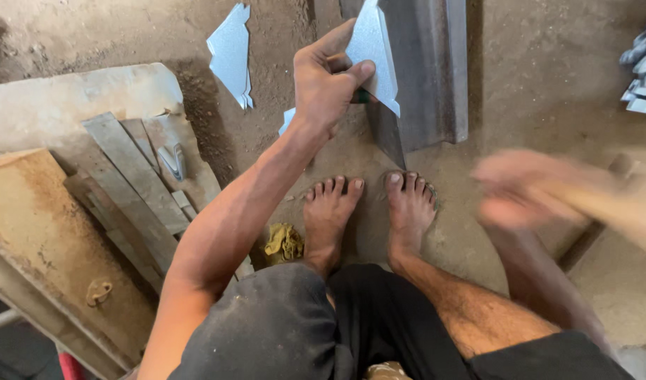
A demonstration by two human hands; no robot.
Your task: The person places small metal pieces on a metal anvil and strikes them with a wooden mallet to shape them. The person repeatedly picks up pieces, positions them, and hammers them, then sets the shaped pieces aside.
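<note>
Left hand pinching a cut sheet-metal piece, right hand just a blur

The left hand (328, 79) is clamped on a thin silvery sheet-metal offcut (371, 53) at 12 o'clock, standing against a long grey metal channel (425, 77) on the dirt floor (548, 84). Looks light but stiff, slick-faced, with nasty sharp points, so I'd hold the flat, not the edges. Right hand (530, 197) at 3 o'clock is too blurred; can't tell its grip.

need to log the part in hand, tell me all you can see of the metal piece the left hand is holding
The sheet metal piece is thin, flat, pale silvery grey, cut to an angular shape with pointed corners. The left hand pinches its lower left edge between thumb and fingers, holding it up against the long folded dark metal section on the dirt floor.
</note>
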